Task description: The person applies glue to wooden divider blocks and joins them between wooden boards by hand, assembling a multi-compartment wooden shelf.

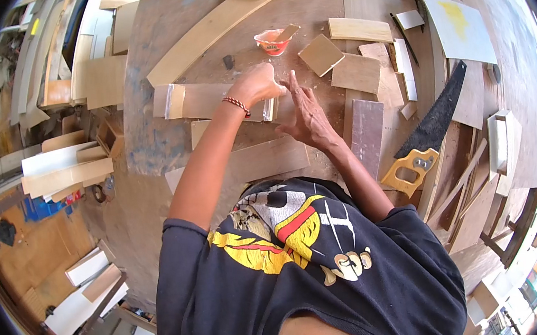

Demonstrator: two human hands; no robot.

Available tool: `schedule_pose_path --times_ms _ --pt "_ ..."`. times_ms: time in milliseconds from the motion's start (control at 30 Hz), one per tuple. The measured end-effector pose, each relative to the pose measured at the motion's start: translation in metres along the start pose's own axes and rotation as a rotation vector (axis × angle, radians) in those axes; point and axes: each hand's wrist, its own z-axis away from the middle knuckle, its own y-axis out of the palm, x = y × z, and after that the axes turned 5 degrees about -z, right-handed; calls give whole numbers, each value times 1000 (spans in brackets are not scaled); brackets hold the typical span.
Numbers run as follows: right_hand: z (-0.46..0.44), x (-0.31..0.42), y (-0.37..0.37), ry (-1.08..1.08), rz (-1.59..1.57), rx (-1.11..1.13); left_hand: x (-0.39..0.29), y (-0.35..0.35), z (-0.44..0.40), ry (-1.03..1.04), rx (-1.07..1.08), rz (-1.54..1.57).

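Note:
My left hand (255, 86), with a braided bracelet at the wrist, is closed in a fist above the right end of a wooden board (204, 99). Whatever its fingers hold, if anything, is hidden. Close beside it, my right hand (310, 119) is open, the fingers stretched upward and the thumb apart. Its fingertips are near the left fist; whether they touch is unclear. The board has a pale raised strip (175, 101) at its left end and a light-edged strip (270, 109) at its right end, below the fist.
Beyond the hands stands a red and white cup (271, 44) with a small wood piece in it. A curved wooden strip (216, 27) spans the back. At right lie several wood offcuts (356, 74) and a handsaw (429, 123). Nearer me lies another board (261, 162).

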Motion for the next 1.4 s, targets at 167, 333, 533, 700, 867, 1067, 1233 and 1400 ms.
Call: schedule_pose_path --times_ms 167,333,533,700,867,1067,1233,1400 --pt "-6 7 8 125 27 14 8 -3 8 6 -37 62" --pt "-11 -7 20 -41 -3 -84 15 -10 19 -99 48 337" --pt "-9 -6 21 -7 22 -111 49 27 44 -81 -325 341" --pt "-5 -4 27 48 23 -157 59 74 77 -187 -512 355" --pt "-4 -5 30 74 37 -137 55 94 100 -192 -593 438" --pt "-4 -8 28 51 62 -114 57 104 116 -196 -680 484" --pt "-4 -3 17 -41 48 -87 61 116 139 -261 -666 599" --pt "-4 -5 22 -13 103 -43 63 136 160 -269 -690 661"
